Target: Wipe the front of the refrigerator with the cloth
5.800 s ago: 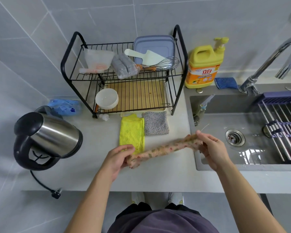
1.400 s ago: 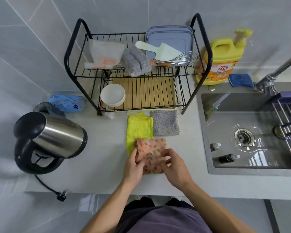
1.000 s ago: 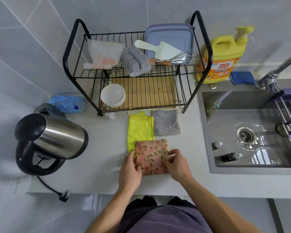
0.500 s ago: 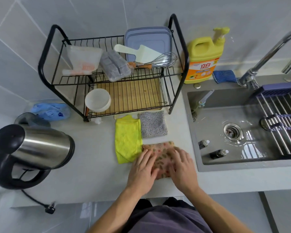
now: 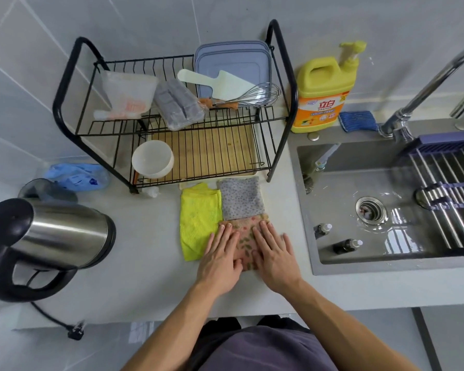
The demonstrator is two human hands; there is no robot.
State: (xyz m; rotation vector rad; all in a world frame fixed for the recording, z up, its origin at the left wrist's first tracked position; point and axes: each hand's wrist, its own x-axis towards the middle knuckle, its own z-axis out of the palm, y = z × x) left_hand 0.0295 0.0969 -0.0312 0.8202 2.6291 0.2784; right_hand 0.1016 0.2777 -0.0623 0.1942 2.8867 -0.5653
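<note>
Since the earlier frames, both hands have been shifted from the side edges of the folded pink leaf-patterned cloth point(image 5: 243, 236) onto its top. The left hand point(image 5: 220, 261) and right hand point(image 5: 275, 259) are laid flat side by side, with fingers straight and pressed on the cloth; nothing is gripped. The cloth is placed on the pale grey bench point(image 5: 145, 250) near its front edge, left of the steel sink point(image 5: 314, 266). It touches a yellow-green microfibre cloth point(image 5: 198, 220) on its left and a grey spotted cloth point(image 5: 240, 199) behind it.
</note>
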